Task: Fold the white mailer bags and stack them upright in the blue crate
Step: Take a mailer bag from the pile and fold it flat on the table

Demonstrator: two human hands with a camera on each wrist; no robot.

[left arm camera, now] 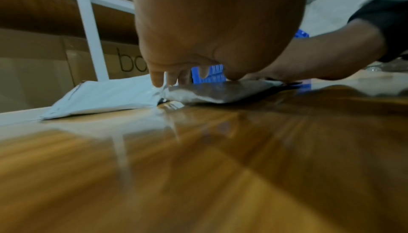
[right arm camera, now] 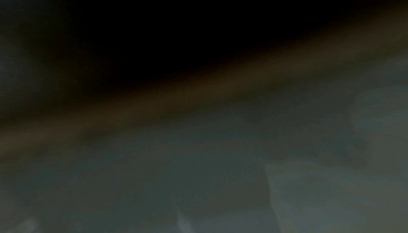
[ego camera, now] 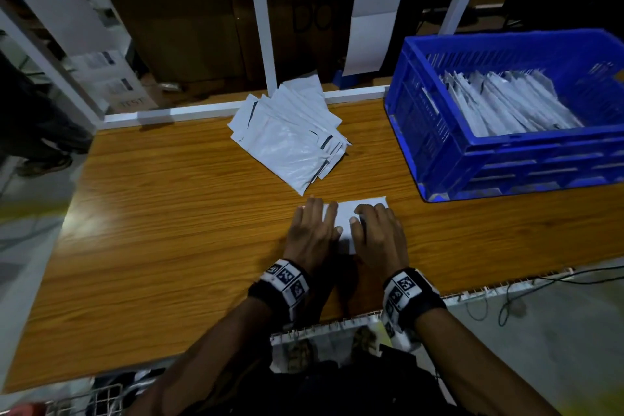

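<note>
Step in hand: we judge this to be the folding step, with one white bag (ego camera: 351,213) flat on the table (ego camera: 169,213) at the near edge and both our hands on top of it.
Left hand (ego camera: 312,230): palm down on the left part of the bag, fingers straight and pressing; the grip is released, nothing is held.
Right hand (ego camera: 378,233): on the right part of the bag; the fingers look bent at the knuckles, but we cannot tell whether they pinch the bag or only press it.
Left wrist view: the bag (left arm camera: 220,91) looks doubled over, its edge not quite flat against the table.
Right wrist view: dark and blurred, nothing to read.
Unfolded pile (ego camera: 290,132): loose white bags fanned out on the far side of the table, just beyond the bag under our hands.
Crate (ego camera: 422,132): blue, far right on the table, well apart from our hands; a row of folded bags (ego camera: 506,105) leans on edge inside, with room left toward its left end.
Progress: many done, a fair pile to go.
Next move: press the crease firm, then take the folded bag in one hand without letting it spring open, carry it right and set it on edge against the row.
</note>
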